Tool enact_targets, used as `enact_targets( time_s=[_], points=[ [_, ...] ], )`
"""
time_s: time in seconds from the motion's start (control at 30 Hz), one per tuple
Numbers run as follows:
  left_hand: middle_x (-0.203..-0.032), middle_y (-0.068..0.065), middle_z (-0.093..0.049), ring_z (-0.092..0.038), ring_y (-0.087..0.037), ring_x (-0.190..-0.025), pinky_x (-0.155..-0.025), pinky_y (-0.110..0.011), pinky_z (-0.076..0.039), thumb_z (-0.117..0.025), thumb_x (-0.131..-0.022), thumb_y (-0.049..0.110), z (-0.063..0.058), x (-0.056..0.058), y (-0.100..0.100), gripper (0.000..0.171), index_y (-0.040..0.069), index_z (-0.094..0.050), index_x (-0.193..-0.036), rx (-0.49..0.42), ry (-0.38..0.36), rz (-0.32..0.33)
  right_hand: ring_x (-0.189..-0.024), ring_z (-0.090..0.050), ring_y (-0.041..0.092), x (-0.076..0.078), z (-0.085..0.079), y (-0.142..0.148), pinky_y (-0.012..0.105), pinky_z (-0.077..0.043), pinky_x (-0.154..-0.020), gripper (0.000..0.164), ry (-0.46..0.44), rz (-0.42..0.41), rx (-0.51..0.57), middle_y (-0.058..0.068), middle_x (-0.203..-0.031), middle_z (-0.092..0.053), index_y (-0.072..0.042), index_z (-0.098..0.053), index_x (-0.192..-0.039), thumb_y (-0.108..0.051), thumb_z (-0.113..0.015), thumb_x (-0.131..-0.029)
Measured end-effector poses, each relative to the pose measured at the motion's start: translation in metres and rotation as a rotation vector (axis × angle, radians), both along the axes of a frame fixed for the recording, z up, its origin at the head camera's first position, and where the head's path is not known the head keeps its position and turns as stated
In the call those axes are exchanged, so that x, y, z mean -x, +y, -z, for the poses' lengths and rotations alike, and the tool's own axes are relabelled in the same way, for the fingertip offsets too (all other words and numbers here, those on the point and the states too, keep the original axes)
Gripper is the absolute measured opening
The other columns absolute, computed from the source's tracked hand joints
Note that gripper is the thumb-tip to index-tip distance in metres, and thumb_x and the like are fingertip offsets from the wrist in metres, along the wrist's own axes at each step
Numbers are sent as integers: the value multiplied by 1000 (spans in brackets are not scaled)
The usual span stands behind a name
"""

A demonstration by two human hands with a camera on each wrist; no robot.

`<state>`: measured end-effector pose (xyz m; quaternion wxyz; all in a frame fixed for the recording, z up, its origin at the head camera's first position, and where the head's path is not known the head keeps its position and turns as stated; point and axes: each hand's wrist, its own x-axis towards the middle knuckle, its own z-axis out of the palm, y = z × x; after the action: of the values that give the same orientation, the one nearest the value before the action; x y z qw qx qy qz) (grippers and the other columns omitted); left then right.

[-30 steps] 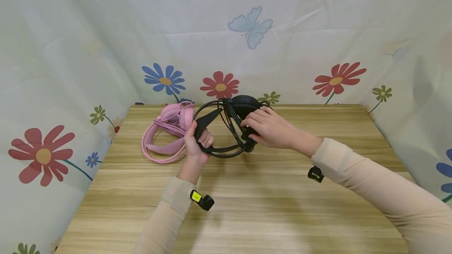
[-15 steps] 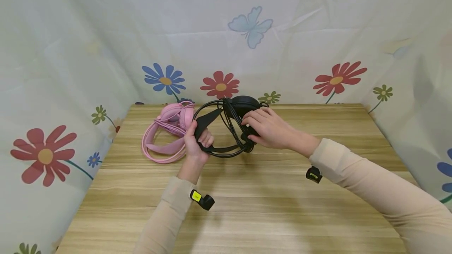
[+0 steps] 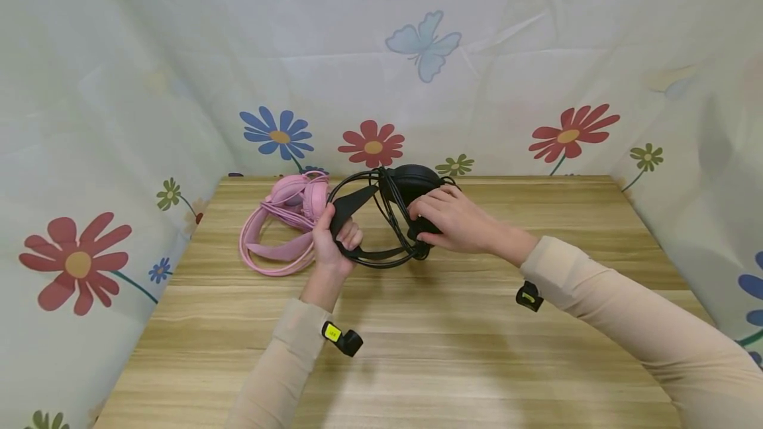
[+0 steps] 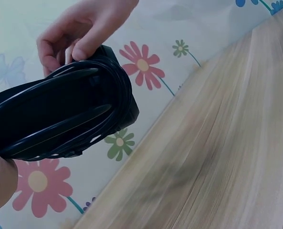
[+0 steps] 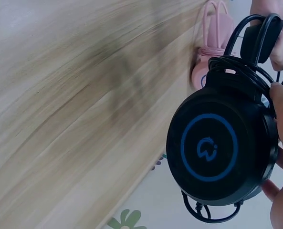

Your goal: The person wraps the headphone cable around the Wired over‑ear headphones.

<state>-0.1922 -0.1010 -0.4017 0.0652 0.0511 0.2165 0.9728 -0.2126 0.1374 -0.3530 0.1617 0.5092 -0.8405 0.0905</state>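
Note:
Black over-ear headphones (image 3: 411,181) are held up over the table, an ear cup (image 5: 210,148) with a blue ring and logo facing the right wrist camera. Their black cable (image 5: 236,64) is wound in several loops around the frame close to the cups. My left hand (image 3: 334,240) grips the headband and its padded strap (image 3: 352,207) at the end away from the cups. Fingers curled, my right hand (image 3: 450,220) holds the cup end, its thumb (image 5: 282,98) at the wound cable; the cup hides part of its fingers.
Pink headphones (image 3: 277,224), their cable bundled too, lie on the wooden table (image 3: 429,349) just left of the black pair. Behind the table's back edge hangs a flower-printed curtain (image 3: 477,98); it also lines both sides.
The black headphones have shifted very slightly down in the head view. My right hand has moved slightly at the cup end; my left hand keeps its grip on the headband.

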Motion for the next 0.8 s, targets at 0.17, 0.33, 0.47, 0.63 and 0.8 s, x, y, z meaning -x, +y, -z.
enact_targets(
  time_s=[0.17,0.33,0.47,0.63,0.8],
  points=[
    [-41,6,-25,-10,-9,-40,-38,-17,-16,-24,-99,26,-1,0,1,50,14,-38,-54,13,-6,-13,-108,-49,25,-1,-4,3,47,-36,-93,29,-61,4,64,5,-117,-55,-11,-56,-104,-26,-69,-82],
    [-39,7,-28,-13,-8,-38,-37,-17,-17,-25,-100,26,-1,-1,2,49,15,-37,-54,30,-34,-36,-110,-49,25,0,-7,7,47,-38,-90,29,-85,18,92,5,-119,-53,-11,-57,-105,-26,-68,-83],
    [-39,6,-29,-17,-7,-36,-38,-17,-17,-26,-100,27,0,-2,2,49,14,-37,-54,25,-46,-43,-109,-50,25,0,-6,10,48,-39,-89,30,-84,28,82,5,-119,-54,-11,-58,-107,-25,-67,-83],
    [-39,6,-29,-18,-7,-36,-37,-17,-20,-27,-100,28,0,-2,4,49,14,-37,-54,14,-50,-34,-109,-49,25,0,-4,14,48,-39,-89,31,-58,32,50,5,-118,-54,-13,-58,-109,-24,-68,-82],
    [-40,7,-28,-19,-7,-36,-37,-17,-21,-27,-99,28,-1,-1,7,48,15,-37,-54,33,-48,-27,-108,-48,25,-2,-3,15,47,-38,-89,28,-41,24,75,5,-116,-55,-14,-59,-107,-21,-68,-82]
  ],
)
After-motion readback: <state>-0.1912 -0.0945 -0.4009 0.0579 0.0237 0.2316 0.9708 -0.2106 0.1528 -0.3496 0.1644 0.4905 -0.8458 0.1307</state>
